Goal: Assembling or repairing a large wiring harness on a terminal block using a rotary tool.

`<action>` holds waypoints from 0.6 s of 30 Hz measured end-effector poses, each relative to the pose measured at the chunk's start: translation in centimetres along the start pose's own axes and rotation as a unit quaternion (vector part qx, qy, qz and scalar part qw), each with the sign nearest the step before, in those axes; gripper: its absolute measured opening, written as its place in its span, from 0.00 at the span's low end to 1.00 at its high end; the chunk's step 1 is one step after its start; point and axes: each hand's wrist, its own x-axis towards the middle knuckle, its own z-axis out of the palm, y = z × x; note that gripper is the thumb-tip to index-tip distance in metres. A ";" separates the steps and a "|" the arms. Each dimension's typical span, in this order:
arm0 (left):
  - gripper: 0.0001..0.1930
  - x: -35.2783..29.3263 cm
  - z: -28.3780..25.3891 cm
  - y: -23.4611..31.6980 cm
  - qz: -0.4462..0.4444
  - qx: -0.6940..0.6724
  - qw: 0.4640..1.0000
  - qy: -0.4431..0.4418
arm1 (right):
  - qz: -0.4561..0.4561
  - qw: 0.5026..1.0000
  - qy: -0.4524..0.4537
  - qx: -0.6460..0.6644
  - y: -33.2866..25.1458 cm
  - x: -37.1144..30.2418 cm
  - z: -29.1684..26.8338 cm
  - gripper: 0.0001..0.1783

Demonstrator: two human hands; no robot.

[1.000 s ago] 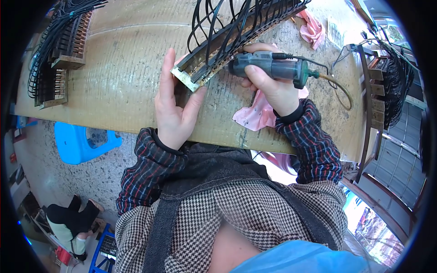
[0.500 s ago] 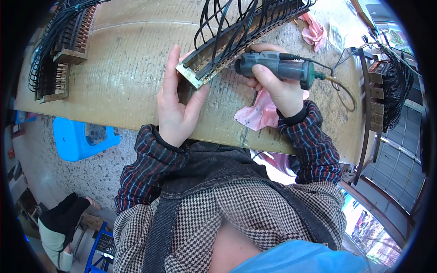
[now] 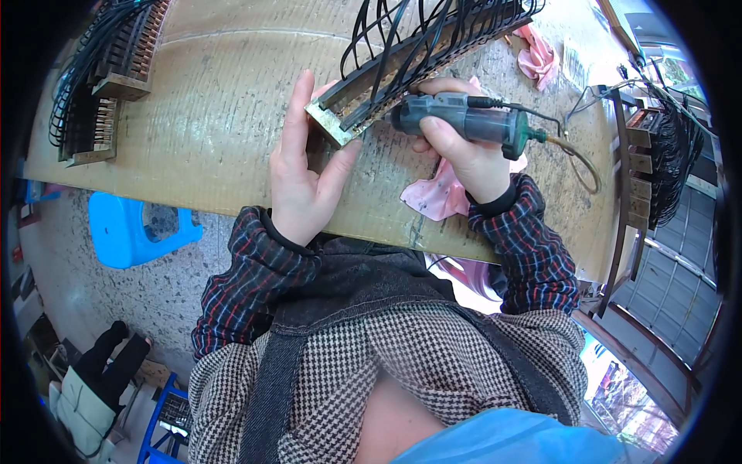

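Observation:
My left hand [image 3: 307, 174] is wrapped around the pale near end of a long metal rack [image 3: 329, 124], thumb on one side and fingers on the other. Rows of black looped cables [image 3: 421, 46] rise from the rack, which runs away to the upper right. In my right hand [image 3: 462, 151] is a dark translucent dispensing syringe [image 3: 483, 120] with a green end cap, a tan hose and a black cord. Its front end points left, close beside the rack; I cannot see a tip touching it. Under my right wrist lies a pink cloth [image 3: 434, 193].
More racks of black cables stand at the table's left [image 3: 85, 135] and right [image 3: 638, 158]. Another pink cloth [image 3: 537, 58] lies at the back right. A blue plastic stool [image 3: 116, 232] stands on the floor, left of the table edge. A person [image 3: 97, 394] is at the lower left.
The rack's end, my left hand and the view have shifted slightly. The syringe has moved a little left and down relative to the table. The person at lower left has changed position.

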 end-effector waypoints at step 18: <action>0.37 0.4 -0.1 -0.2 -0.001 0.001 1.000 0.007 | -0.032 0.999 0.020 -0.007 0.0 0.0 0.7 0.19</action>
